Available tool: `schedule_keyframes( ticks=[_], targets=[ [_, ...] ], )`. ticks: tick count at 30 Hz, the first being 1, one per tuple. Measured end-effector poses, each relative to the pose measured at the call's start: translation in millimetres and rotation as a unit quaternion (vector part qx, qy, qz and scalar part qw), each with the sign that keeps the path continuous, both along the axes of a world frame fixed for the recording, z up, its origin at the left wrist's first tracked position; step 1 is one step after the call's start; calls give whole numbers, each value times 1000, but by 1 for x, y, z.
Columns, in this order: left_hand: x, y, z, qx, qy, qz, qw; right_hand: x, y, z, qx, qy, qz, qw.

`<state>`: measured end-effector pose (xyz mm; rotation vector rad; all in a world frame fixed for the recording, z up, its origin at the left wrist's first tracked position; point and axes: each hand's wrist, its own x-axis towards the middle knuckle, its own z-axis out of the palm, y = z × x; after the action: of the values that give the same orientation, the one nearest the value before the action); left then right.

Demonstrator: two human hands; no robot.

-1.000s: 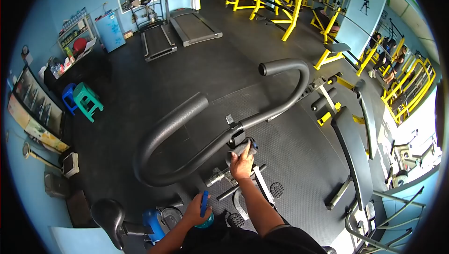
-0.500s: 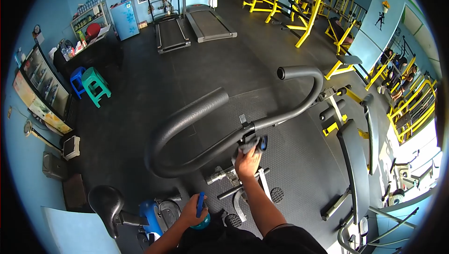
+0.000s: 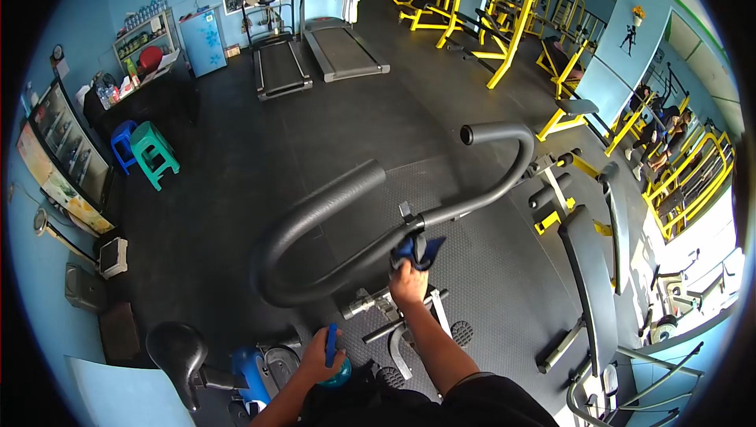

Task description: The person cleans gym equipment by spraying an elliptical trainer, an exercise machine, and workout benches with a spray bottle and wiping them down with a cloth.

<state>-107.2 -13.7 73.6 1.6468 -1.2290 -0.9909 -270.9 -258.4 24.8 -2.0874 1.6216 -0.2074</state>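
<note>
My right hand (image 3: 409, 285) is closed on a dark blue and grey cloth (image 3: 416, 251), just below the middle joint of a curved black padded handlebar (image 3: 331, 276). One corner of the cloth sticks out to the right; whether it touches the bar's post I cannot tell. Low in the view, my left hand (image 3: 320, 358) grips what looks like a spray bottle (image 3: 337, 376) with a blue top and a teal body. The machine's metal frame (image 3: 400, 356) and round textured foot pads (image 3: 462, 333) stand on the floor below my right hand.
An exercise bike saddle (image 3: 177, 352) is at lower left. Black bench pads (image 3: 587, 285) and a yellow-framed machine (image 3: 563, 210) stand to the right. Farther off are treadmills (image 3: 346, 51), green and blue stools (image 3: 153, 151) and a glass-door fridge (image 3: 67, 144). People are at far right.
My right hand and the cloth have shifted slightly left and down, and the cloth now shows more blue. The left hand keeps its hold on the bottle. The whole view has tilted a little.
</note>
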Motion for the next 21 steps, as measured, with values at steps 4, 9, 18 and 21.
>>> schedule_keyframes(
  ticks=[4,9,18,21],
  targets=[
    [9,9,0,-22,-39,16,999,4,38,-28,-267,-13,-164,950],
    [18,22,0,-6,-81,7,997,19,-17,13,-295,-263,-168,903],
    [36,-15,-27,36,81,-98,991,-25,-11,20,13,-394,-172,903],
    [53,-42,-20,39,66,-134,988,-11,-2,-9,-82,-324,-230,914]
  ],
)
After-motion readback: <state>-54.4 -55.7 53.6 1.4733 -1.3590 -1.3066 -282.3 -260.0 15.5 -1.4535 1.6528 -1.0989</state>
